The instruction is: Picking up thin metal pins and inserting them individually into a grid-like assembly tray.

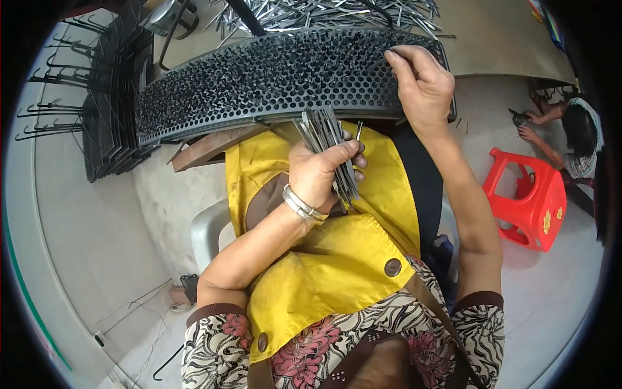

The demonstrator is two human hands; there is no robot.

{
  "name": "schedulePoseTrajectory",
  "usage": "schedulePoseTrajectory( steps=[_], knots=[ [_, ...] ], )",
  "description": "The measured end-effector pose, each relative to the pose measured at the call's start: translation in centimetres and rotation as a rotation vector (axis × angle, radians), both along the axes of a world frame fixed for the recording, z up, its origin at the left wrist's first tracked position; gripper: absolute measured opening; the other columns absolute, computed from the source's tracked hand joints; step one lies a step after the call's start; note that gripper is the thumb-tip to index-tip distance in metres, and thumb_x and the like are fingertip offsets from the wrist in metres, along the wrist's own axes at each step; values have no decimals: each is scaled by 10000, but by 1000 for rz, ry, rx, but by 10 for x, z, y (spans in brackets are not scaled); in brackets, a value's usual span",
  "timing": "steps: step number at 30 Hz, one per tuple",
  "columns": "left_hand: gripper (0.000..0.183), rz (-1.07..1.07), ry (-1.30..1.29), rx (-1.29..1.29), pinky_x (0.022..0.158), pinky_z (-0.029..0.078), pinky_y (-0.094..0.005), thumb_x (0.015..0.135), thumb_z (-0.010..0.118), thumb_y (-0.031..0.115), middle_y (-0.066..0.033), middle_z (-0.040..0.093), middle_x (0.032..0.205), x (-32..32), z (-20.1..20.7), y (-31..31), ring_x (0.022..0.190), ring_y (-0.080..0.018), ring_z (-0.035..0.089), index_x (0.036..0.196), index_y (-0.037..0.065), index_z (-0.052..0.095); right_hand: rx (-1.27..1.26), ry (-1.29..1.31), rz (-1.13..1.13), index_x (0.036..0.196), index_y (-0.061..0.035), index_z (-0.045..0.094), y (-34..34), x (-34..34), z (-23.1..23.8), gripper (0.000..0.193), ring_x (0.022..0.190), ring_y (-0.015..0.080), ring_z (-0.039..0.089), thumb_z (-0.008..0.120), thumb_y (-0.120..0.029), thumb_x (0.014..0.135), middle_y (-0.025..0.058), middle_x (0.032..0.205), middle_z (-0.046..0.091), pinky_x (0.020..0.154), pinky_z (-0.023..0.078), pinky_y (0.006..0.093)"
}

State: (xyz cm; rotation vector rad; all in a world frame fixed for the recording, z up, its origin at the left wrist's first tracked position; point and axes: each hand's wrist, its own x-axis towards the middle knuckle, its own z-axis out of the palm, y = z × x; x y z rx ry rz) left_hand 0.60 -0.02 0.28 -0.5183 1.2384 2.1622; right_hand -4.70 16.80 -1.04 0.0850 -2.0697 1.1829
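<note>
My left hand (316, 170) is closed around a bundle of thin, flat metal strips (322, 133), which stick out above and below the fist in front of the yellow apron (324, 266). One strip stands a little apart near the fingertips. A long black rack (259, 78) full of round holes lies across in front of me. Many holes hold dark upright pieces, while those along the near right part look bare. Over the rack's right end, my right hand (424, 87) is pinched shut; anything between its thumb and finger is too small to make out.
A heap of loose metal strips (330, 16) lies behind the rack on the table (505, 39). Stacked black racks with hooks (113, 104) stand at the left. To the right are a red plastic stool (528, 198) and another person (580, 133) handling a dark object.
</note>
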Motion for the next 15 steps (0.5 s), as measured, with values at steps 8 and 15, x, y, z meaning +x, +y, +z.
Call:
schedulePoseTrajectory(
  steps=[8, 15],
  knots=[
    [142, 9, -14, 11, 441, 472, -247, 728, 593, -11, -108, 579, 725, 2, -3, -3, 553, -174, 573, 842, -21, 509, 172, 28, 53, 776, 17, 592, 0, -7, 3, 44, 544, 71, 493, 605, 8, 734, 41, 661, 565, 509, 397, 189],
    [124, -2, 4, 0, 442, 461, -252, 728, 593, -2, -103, 578, 712, 1, -1, -1, 555, -173, 571, 827, -20, 519, 551, -53, 91, 753, 14, 585, 1, -9, -10, 37, 633, 237, 568, 577, -8, 724, 125, 715, 576, 576, 451, 295]
  ],
)
